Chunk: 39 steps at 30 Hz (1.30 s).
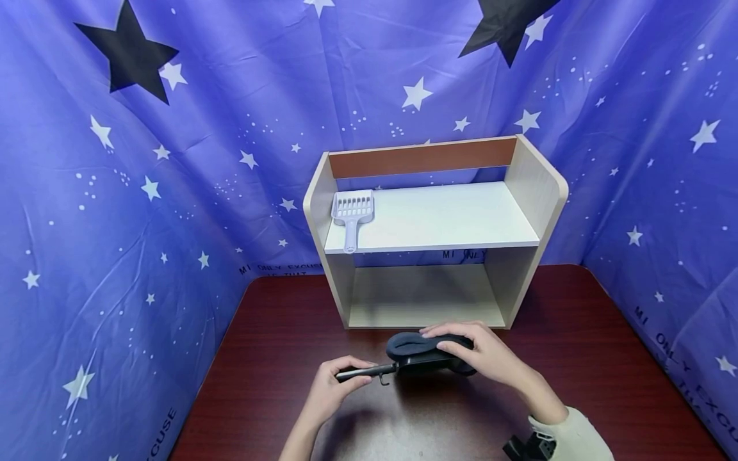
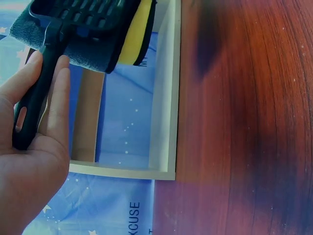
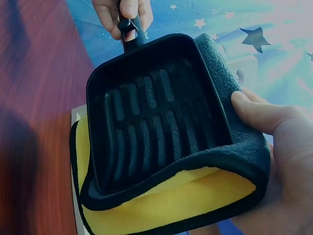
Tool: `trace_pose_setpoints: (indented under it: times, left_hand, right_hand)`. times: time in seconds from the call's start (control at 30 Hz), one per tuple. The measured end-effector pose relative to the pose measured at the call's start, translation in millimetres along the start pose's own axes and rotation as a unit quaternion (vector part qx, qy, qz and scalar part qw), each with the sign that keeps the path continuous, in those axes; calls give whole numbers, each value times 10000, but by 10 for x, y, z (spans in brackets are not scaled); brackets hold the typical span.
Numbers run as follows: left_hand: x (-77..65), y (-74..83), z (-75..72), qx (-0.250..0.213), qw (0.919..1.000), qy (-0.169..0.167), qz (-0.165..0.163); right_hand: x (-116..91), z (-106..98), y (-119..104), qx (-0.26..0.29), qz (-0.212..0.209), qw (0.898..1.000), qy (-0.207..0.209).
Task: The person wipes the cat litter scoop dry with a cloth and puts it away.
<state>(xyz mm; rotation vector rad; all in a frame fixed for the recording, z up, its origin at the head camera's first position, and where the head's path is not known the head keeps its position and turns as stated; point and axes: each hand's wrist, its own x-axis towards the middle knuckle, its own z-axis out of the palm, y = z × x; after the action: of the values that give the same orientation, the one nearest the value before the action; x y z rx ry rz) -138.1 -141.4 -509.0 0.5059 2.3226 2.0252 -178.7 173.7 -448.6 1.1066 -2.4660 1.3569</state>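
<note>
In the head view my left hand [image 1: 328,392] grips the handle of a black slotted litter scoop [image 1: 423,363]. The left wrist view shows that handle [image 2: 39,90] lying between thumb and fingers, with a hanging slot near its end. My right hand [image 1: 492,358] holds a dark grey cloth [image 1: 406,346] with a yellow inner side against the scoop's head. Seen from the right wrist, the cloth [image 3: 171,208] wraps behind the slotted pan [image 3: 146,115] and folds over its front edge, the thumb pressing on the grey face.
Just behind the hands stands a two-level wooden shelf [image 1: 432,246] on the dark red table [image 1: 277,333]. A pale slotted scoop [image 1: 352,221] lies at the left of its upper board, handle forward. Blue star-patterned curtains [image 1: 230,115] surround the table.
</note>
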Motion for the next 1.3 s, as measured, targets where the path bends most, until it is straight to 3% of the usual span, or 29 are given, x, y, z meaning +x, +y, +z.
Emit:
trace_pose_setpoints:
  times: [0.4,0.8,1.3]
  left_hand:
    - [-3,-13,-3,25,9995,248,203]
    - [-4,-30,-46,81,9981,597,125]
    - [11,-16,-96,88,9961,877,45]
  right_hand:
    - [-79,-63,100,136,-26,9993,342]
    - [-169,-118,108,-62,273,9962,824]
    - [-281,-155,163,-64,215,9925,1203]
